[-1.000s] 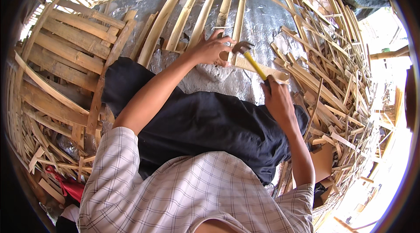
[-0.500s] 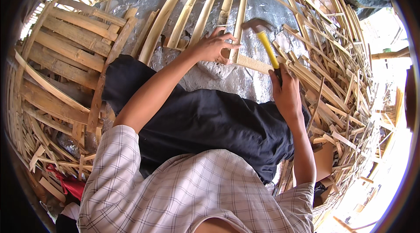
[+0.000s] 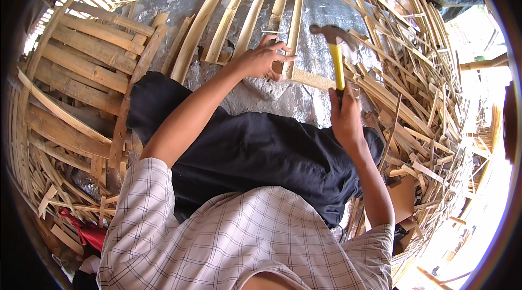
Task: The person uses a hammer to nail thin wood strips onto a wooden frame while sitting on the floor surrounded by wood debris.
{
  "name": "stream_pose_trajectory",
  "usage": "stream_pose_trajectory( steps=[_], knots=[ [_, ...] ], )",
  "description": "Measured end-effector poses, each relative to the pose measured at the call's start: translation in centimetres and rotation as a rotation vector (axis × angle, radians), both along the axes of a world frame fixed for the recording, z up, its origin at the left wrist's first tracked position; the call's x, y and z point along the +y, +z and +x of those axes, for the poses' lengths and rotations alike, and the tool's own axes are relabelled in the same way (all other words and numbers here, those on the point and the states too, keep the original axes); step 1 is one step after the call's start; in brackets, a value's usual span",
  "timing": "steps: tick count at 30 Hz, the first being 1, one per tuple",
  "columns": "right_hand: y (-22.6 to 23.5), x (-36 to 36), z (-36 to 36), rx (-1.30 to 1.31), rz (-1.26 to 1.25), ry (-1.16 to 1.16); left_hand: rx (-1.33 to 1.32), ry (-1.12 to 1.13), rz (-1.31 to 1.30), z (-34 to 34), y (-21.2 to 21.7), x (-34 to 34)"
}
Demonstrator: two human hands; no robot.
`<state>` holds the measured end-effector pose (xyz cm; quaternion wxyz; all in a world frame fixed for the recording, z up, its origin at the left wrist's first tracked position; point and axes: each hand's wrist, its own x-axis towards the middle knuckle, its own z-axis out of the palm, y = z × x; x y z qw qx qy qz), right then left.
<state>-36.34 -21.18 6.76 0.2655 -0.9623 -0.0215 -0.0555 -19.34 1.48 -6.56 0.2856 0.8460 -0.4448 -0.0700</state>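
Note:
My left hand (image 3: 263, 61) is curled over the near end of a split bamboo strip (image 3: 294, 34), its fingers bent around it. A thin, pale, nail-like rod (image 3: 270, 32) shows beside its upper fingertips. Under the strips lies a flat bamboo crosspiece (image 3: 314, 79), running right from the left hand. My right hand (image 3: 346, 113) is closed on the black grip of a claw hammer (image 3: 337, 64) with a yellow shaft. The hammer's head is raised, apart from the bamboo and slightly blurred. More split bamboo strips (image 3: 251, 20) lie side by side to the left. A grey stone block (image 3: 267, 88) sits beneath the left hand.
A finished-looking slatted bamboo panel (image 3: 89, 67) leans at the left. Heaps of split bamboo (image 3: 413, 110) crowd the right side. Black cloth (image 3: 261, 148) covers my lap. A grey sheet (image 3: 321, 12) lies under the work, and a red cloth (image 3: 89, 233) is at lower left.
The hammer has swung slightly right and its shaft is more upright. My right hand has shifted a little left and nearer me. My left hand has barely moved.

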Motion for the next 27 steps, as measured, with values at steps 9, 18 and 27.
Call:
stream_pose_trajectory(
  steps=[9,18,27],
  knots=[
    [4.0,-0.1,1.2,-0.122,0.024,0.064,-0.023,0.031,-0.006,-0.1,-0.3,0.6],
    [3.1,0.1,0.6,0.137,-0.168,0.128,-0.069,0.008,0.006,0.2,-0.7,0.9],
    [-0.7,-0.9,0.1,0.049,-0.024,0.001,-0.032,-0.002,-0.012,0.0,-0.2,-0.2]
  ],
)
